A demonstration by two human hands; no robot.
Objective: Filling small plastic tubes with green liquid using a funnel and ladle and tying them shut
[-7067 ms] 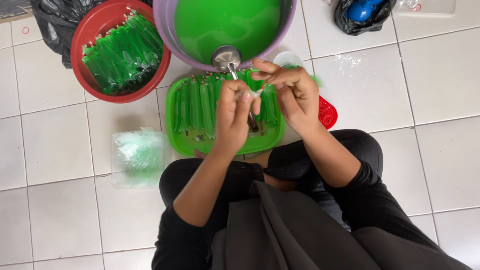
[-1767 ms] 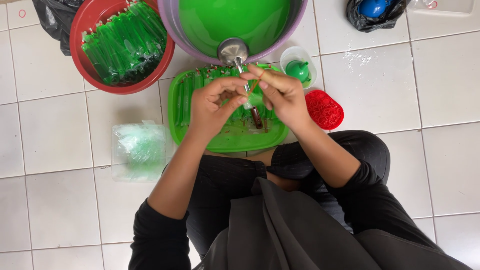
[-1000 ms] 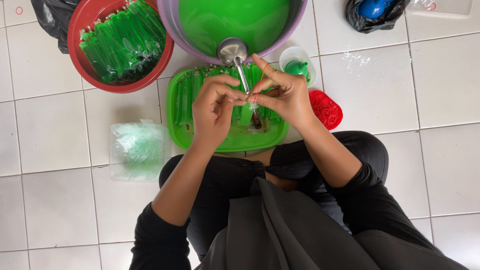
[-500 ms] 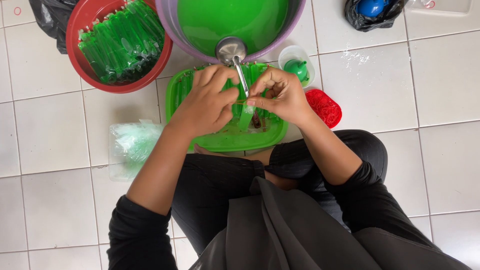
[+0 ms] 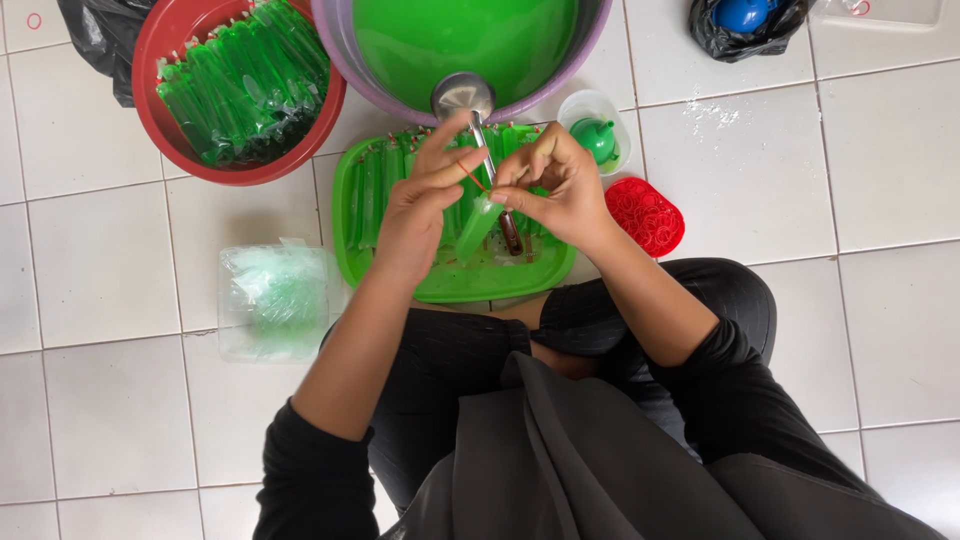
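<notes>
Both forearms reach forward from the lap over the flat green plastic tray, which lies on the white tiled floor just ahead of the knees. Above the tray's middle, the left hand has its thumb and forefinger pinched on a thin red rubber band, the other fingers spread upward. The right hand, just beside it, is curled, its fingertips closed on the top of a slim clear plastic tube of green liquid that hangs tilted over the tray. Left of the tray lies a clear bag of empty plastic sleeves; right of it, touching its edge, a small red basket of rubber bands. Open tiles lie beyond both. Behind the tray stand a purple basin of green liquid with a steel ladle, a small clear cup holding a green funnel, and a red round bowl of filled green tubes.
</notes>
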